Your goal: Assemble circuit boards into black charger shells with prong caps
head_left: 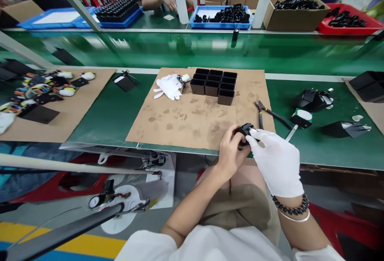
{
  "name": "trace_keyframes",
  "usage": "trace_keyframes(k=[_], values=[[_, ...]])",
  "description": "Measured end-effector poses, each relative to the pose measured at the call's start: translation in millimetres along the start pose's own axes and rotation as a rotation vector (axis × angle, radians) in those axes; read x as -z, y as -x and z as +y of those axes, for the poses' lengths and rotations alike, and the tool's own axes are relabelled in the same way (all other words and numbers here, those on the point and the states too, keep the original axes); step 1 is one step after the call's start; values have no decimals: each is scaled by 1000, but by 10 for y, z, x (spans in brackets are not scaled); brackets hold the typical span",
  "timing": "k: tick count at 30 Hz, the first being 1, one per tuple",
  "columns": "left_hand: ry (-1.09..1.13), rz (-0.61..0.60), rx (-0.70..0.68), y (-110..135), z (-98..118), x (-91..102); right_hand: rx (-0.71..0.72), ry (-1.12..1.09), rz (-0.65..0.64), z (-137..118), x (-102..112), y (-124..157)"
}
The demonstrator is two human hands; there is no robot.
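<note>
A small black plastic part [246,129] sits between both my hands at the near edge of the brown cardboard mat [186,117]. My bare left hand [230,153] curls around it from the left. From the right, my right hand [277,161], in a white glove, pinches it with the fingertips. Further back on the mat stand several open black boxes [215,85] in a block. A spare white glove [168,87] lies left of them. Pliers [264,111] rest just beyond my right hand.
A green conveyor belt [192,51] runs across behind the mat. Black parts lie at right [313,100], another cardboard mat with mixed items at left [45,93]. Other people sit across with blue trays [220,16] and white bottles [181,5]. A metal arm [75,221] crosses lower left.
</note>
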State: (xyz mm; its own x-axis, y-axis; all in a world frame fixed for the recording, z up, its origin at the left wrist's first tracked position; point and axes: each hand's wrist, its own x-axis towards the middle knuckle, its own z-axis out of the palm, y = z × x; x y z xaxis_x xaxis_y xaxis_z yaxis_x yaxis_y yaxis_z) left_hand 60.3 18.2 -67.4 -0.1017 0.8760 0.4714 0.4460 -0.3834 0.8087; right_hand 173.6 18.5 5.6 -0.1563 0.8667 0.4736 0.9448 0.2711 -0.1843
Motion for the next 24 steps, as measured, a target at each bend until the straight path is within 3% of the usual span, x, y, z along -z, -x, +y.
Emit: trace_keyframes(k=[5,9,13,15,19,21,24], values=[[-18,-12,3,9,-18,16,35,54,-68,-2,69,-52],[-66,-98,-14,-30,-23,96,50,-36,-158,-9,-58,-36],[-95,-275,-13,-118,-18,344,48,-257,2,57,-262,39],[-91,-303,3,-136,-29,515,83,-310,87,101,-309,56],[-118,-65,55,-94,-139,866,70,-241,214,152,-335,56],[-160,45,99,-62,-228,995,45,-169,193,158,-364,51],[-220,107,133,-33,-342,1084,93,-111,113,156,-391,43]])
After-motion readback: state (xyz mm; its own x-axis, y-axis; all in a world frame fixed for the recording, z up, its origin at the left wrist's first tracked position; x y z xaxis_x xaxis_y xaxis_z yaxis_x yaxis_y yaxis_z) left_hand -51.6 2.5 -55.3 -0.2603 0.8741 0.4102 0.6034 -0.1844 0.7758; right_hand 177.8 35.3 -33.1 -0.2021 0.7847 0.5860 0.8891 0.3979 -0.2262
